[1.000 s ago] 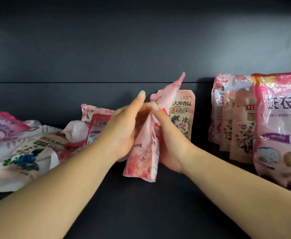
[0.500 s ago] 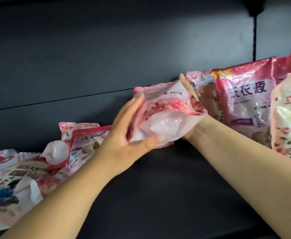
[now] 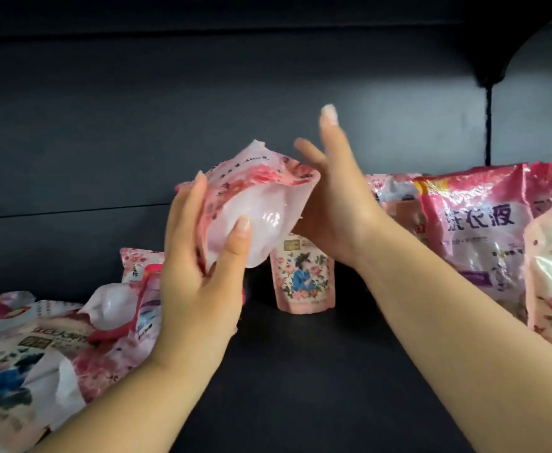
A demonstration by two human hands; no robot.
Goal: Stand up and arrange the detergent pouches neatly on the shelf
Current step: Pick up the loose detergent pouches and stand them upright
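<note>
A pink detergent pouch (image 3: pixel 261 207) is held in the air above the dark shelf (image 3: pixel 317 371), its pale bottom facing me. My left hand (image 3: pixel 202 273) grips it from the left, thumb on the bottom. My right hand (image 3: pixel 336 204) presses against its right side with fingers stretched upward. A small floral pouch (image 3: pixel 304 279) stands upright on the shelf behind and below the held one. Several pouches (image 3: pixel 477 230) stand in a row at the right. A heap of fallen pouches (image 3: pixel 49 348) lies at the left.
The dark back wall (image 3: pixel 170 109) of the shelf rises behind everything. A black vertical post (image 3: pixel 488 119) stands at the upper right. Bare shelf floor lies between the left heap and the right row, in front of the small floral pouch.
The held pouch has moved left and turned further bottom-up. My right hand's fingers have opened upward. The small floral pouch has come into sight beneath it.
</note>
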